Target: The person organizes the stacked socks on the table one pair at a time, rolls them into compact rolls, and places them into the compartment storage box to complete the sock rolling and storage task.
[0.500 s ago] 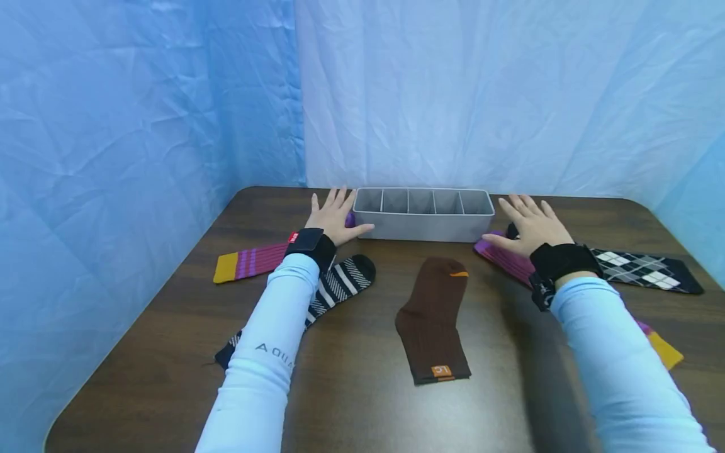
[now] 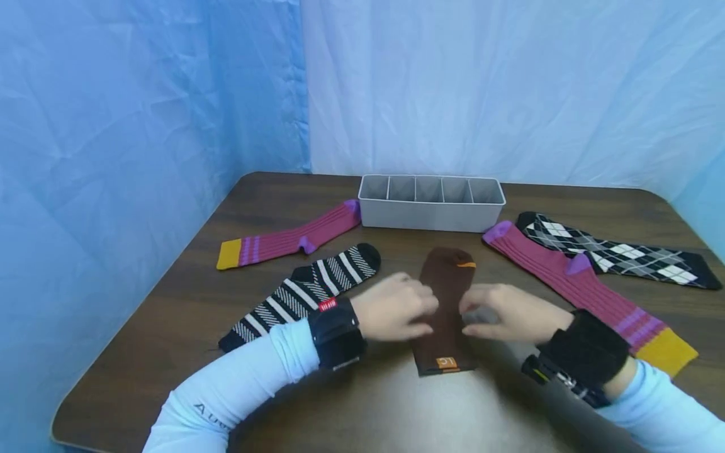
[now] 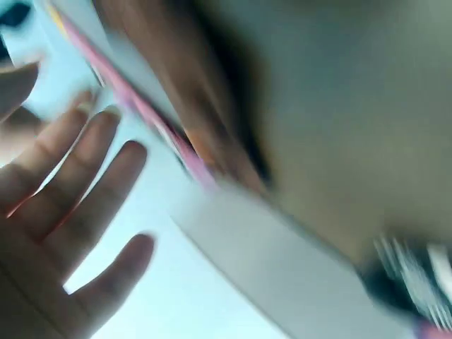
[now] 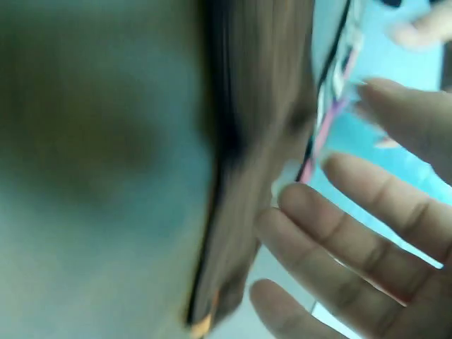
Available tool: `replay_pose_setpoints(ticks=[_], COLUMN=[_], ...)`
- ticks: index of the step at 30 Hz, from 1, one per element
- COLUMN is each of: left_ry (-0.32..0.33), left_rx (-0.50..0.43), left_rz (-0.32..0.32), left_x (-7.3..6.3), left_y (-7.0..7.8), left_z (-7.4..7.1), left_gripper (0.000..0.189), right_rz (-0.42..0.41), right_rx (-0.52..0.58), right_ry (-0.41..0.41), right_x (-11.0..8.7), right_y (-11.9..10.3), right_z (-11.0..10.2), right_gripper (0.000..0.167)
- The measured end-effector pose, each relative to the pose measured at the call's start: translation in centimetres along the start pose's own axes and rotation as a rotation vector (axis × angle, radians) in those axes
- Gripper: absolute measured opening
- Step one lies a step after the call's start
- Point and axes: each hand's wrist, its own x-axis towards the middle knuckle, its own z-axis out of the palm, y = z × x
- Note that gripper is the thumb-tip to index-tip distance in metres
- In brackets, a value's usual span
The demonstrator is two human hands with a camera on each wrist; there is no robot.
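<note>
A brown sock with an orange label lies in the middle of the table, its cuff toward the person. Over its left edge in the head view is the left hand, fingers bent loosely with nothing in them. The right hand faces it at the sock's right edge, thumb and fingers apart. Both wrist views are blurred, but the left fingers spread apart and the right fingers are relaxed beside the brown sock.
A grey divided box stands at the back. To the left lie a magenta sock with a yellow cuff and a black-and-white striped sock. On the right are another magenta sock and an argyle sock.
Both hands have come back from beside the grey box and inward to the two sides of the brown sock. The socks at left and right are now less covered by the arms.
</note>
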Motion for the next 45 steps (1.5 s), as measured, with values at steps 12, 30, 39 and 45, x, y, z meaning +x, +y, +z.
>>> replay_pose_setpoints(ticks=[12, 30, 39, 45], left_ry=[-0.19, -0.175, -0.177, -0.154], left_rx=[-0.084, -0.584, -0.593, -0.465], left_rz=[0.081, -0.082, -0.087, -0.069], left_x=[-0.3, -0.5, -0.6, -0.5], left_y=[4.0, 1.9, 1.6, 1.5], left_z=[1.4, 1.5, 1.6, 1.9], left_gripper=[0.018, 0.009, 0.007, 0.005], right_rz=[-0.06, 0.006, 0.055, 0.022], right_rx=[-0.025, 0.011, 0.088, 0.058], right_ry=[-0.122, -0.031, -0.012, 0.01], right_x=[-0.7, -0.4, -0.8, -0.5], right_y=[-2.4, -2.0, -2.0, -1.8], right_z=[2.7, 2.9, 2.9, 3.2], right_gripper=[0.02, 0.01, 0.018, 0.016])
